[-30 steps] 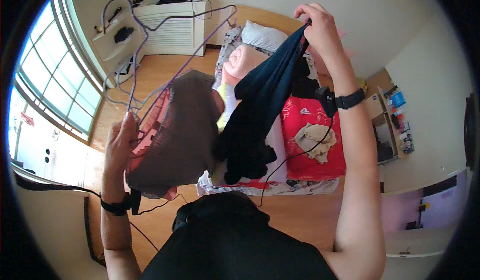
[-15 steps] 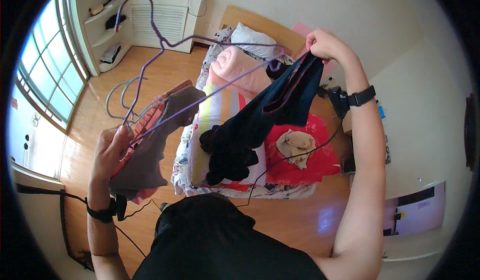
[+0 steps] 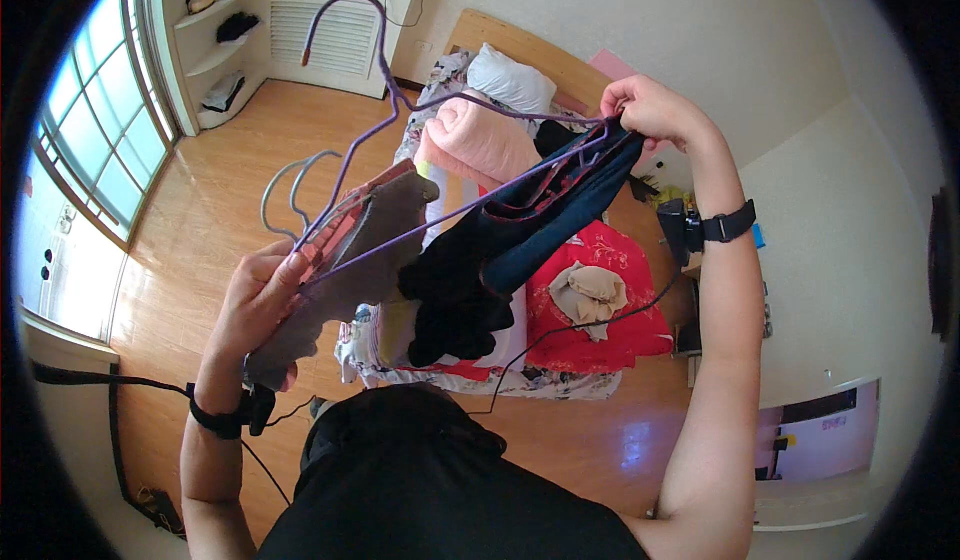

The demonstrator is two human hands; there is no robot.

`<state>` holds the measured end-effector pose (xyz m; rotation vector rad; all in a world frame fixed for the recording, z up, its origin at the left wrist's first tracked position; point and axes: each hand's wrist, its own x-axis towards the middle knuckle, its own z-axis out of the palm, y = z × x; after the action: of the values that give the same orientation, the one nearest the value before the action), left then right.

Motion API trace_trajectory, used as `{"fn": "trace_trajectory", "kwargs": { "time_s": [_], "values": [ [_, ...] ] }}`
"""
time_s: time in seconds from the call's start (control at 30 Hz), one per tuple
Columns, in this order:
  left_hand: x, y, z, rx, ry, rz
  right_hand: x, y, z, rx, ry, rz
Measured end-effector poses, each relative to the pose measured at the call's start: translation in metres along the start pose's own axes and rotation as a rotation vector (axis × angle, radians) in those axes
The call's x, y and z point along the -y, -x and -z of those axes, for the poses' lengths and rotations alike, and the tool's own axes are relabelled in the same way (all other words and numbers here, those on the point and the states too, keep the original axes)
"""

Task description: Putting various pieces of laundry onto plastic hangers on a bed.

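A purple clothes hanger [image 3: 392, 100] slants across the space before me, its hook up and to the left. My left hand [image 3: 262, 295] is closed on its lower left end, along with a grey garment [image 3: 375, 235] and a pink one [image 3: 345, 230]. Grey hanger hooks [image 3: 292, 198] stick up beside them. Raised at the right, my right hand [image 3: 655, 112] pinches the top edge of a pair of dark blue jeans [image 3: 560, 205]. The hanger's far end reaches inside the jeans' opening, close to my right fingers.
Below lies a bed with a rolled pink quilt [image 3: 475, 138], a white pillow [image 3: 510, 78], a red cloth [image 3: 620, 260], a beige garment [image 3: 590, 295] and a black garment [image 3: 460, 310]. A cable [image 3: 580, 325] runs across in front. Corner shelves [image 3: 215, 60] and a window [image 3: 110, 110] are at the left.
My left hand has moved right and inward with the purple hanger and the clothes. The hanger's far end has gone into the jeans' opening beside my right hand, which has barely moved.
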<state>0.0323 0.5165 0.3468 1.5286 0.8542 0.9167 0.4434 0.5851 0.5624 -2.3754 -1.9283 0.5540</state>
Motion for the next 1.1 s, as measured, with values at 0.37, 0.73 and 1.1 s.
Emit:
{"fn": "trace_trajectory", "kwargs": {
  "time_s": [0.37,0.73,1.1],
  "values": [
    [0.005,-0.010,-0.007,0.117,-0.171,-0.204,0.022,0.021,-0.014,0.062,-0.303,0.178],
    [0.044,0.004,0.011,0.085,-0.010,-0.190,0.011,0.041,-0.060,-0.030,-0.551,0.531],
    [0.024,0.009,0.006,0.212,0.197,-0.143,-0.024,0.030,-0.068,-0.593,0.109,0.856]
  ]
}}
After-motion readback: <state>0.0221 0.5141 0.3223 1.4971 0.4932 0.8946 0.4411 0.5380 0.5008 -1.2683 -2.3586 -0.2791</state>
